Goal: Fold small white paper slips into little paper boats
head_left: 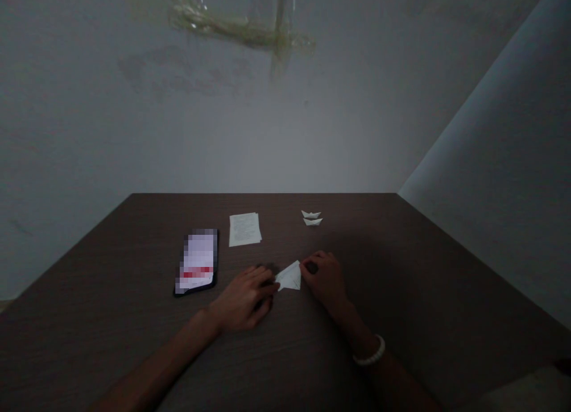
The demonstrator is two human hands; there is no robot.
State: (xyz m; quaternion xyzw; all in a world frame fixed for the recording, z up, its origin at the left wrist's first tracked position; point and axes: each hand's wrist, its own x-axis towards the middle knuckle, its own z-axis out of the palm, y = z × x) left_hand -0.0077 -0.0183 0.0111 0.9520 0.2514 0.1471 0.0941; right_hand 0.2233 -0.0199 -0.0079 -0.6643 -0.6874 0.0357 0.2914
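A small folded piece of white paper lies on the table between my two hands, with slanted edges and a pointed top. My left hand pinches its left corner, thumb and fingers closed on it. At the upper right edge of the folded paper, my right hand grips it between thumb and forefinger, the other fingers curled. A white beaded bracelet circles my right wrist. Further back stand two small folded paper boats, one behind the other.
A short stack of printed paper sheets lies behind my left hand. Left of it is a phone with a lit, blurred screen. The dark wooden table meets a taped, stained wall at its far edge.
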